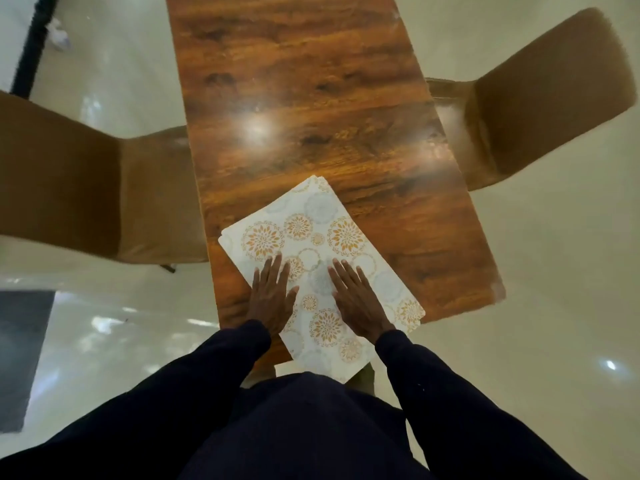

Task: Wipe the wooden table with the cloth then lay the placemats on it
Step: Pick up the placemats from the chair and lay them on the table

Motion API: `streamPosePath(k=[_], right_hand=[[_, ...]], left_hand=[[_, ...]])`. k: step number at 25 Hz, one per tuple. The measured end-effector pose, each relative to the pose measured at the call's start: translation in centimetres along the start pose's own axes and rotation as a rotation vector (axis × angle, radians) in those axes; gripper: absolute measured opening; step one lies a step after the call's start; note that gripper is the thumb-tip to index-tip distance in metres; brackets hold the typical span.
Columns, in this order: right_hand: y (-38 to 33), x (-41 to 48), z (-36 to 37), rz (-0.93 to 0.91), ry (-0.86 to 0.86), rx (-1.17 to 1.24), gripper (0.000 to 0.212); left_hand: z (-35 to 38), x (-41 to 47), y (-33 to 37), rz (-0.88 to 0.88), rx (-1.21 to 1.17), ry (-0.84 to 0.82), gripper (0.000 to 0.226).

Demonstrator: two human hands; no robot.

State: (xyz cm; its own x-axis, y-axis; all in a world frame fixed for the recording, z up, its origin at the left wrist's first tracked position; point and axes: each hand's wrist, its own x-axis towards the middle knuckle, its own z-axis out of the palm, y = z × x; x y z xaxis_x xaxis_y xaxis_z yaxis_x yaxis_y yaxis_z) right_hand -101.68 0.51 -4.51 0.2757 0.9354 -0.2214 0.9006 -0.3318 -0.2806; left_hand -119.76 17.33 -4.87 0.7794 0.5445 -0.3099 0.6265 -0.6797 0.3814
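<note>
Placemats (322,237), seemingly stack, lie at 6 o'clock end of wooden table (294,98), near corner overhanging edge. Long axis runs 11 to 5 o'clock, skewed against table. Left hand (272,299) and right hand (356,299) both flat, fingers straight, pressing on near half, grasping nothing. 2 hands equally near; bare wood lies toward 12 o'clock.

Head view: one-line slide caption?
Left hand and right hand rest flat on patterned placemats lying askew at the near end of the wooden table.

Left hand (272,301), right hand (358,303), both flat
</note>
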Motion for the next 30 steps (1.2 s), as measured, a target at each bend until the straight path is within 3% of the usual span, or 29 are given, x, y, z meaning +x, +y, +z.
streamPosePath(k=[6,11,19,23,27,30], right_hand=[[5.5,1.9,-0.2,-0.242,-0.097,0.009,0.056],[10.0,2.4,-0.6,-0.349,-0.066,-0.003,0.058],[16.7,6.7,-4.1,-0.227,-0.035,-0.025,0.058],[18.8,7.4,-5.7,-0.067,0.031,0.037,0.056],[21.7,6.3,-5.6,-0.111,0.018,-0.021,0.056],[23.6,7.9,-6.0,-0.035,0.019,-0.008,0.057]], left_hand=[[3.6,-1.9,6.0,-0.255,-0.061,0.201,0.066],[7.2,-3.4,11.9,-0.318,-0.055,0.199,0.065],[8.0,0.7,15.5,-0.249,0.069,0.126,0.073],[6.6,6.3,15.3,-0.174,0.101,0.138,0.076],[4.9,13.6,14.7,-0.104,0.126,0.139,0.078],[4.0,18.8,13.8,-0.027,0.164,0.158,0.078]])
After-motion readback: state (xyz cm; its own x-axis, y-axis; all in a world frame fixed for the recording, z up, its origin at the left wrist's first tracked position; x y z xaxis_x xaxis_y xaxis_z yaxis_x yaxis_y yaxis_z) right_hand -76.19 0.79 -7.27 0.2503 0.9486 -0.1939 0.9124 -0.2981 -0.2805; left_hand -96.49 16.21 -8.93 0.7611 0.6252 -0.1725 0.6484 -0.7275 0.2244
